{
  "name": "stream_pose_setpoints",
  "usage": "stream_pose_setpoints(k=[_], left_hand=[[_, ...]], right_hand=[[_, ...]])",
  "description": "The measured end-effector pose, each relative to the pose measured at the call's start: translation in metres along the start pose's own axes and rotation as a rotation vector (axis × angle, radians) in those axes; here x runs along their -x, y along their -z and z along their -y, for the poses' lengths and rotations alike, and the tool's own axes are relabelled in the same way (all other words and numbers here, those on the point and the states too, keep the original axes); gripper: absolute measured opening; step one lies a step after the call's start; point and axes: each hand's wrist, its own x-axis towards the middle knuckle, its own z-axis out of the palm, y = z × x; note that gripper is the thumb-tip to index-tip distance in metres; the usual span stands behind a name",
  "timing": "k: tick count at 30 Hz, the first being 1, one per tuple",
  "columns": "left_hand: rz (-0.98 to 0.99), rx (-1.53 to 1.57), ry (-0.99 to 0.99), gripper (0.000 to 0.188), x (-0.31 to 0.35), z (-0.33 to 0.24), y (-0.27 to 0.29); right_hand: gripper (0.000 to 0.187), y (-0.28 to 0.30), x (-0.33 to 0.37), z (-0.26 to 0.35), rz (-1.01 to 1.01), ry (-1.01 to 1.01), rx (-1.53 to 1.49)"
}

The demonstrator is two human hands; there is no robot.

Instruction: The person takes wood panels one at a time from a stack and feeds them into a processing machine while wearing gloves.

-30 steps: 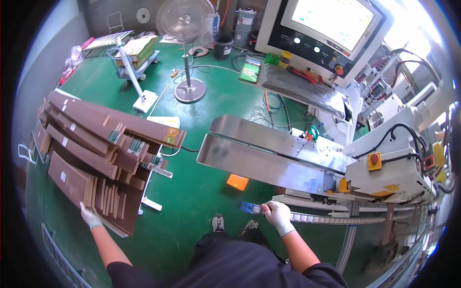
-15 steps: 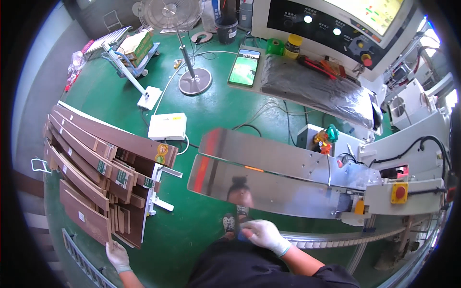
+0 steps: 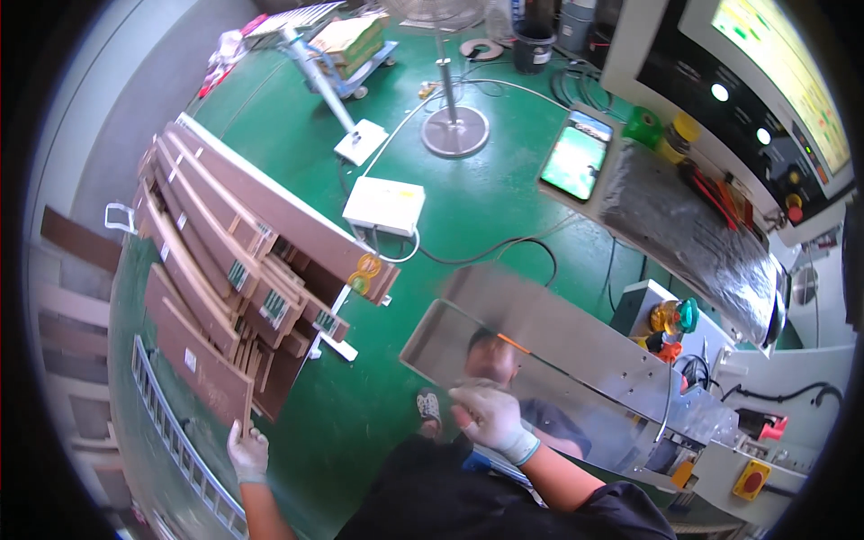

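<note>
The left hand, in a white glove, grips the near end of a thin brown board at the near left. The board is flat, stiff and matte, like cardboard, with a small pale label on its face. Its long axis runs from the hand up and to the far left, and it leans against a stack of similar long brown boards, some with green and white labels at their ends. The stack rests on a white rack above the glossy green floor.

The right hand, also white-gloved, hangs loosely curled near the body, at the near edge of a shiny steel tray; whether it holds anything cannot be told. The tray is smooth and mirror-like and slopes down toward the person.

Farther off, a flat white box lies on the floor beside a fan stand with a round metal base. A phone with a lit screen sits at the right, next to a dark textured mat.
</note>
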Motion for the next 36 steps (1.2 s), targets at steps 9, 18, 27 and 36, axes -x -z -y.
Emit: stream_pose_setpoints(k=[9,18,27,36], left_hand=[[0.254,-0.05,0.057,0.031,0.019,-0.004,-0.055],[0.335,-0.031,0.103,0.032,0.053,0.03,-0.057],[0.712,-0.266,0.188,0.058,0.068,0.036,-0.013],[0.201,0.632,0.016,0.087,-0.051,0.002,0.062]], right_hand=[[0.026,-0.067,0.007,0.045,0.249,-0.469,-0.505],[0.065,-0.234,-0.042,0.181,0.645,-0.498,-1.083],[0.062,-0.262,-0.016,0.182,0.35,-0.82,-1.206],[0.045,-0.207,0.032,0.211,0.463,-0.467,-0.609]])
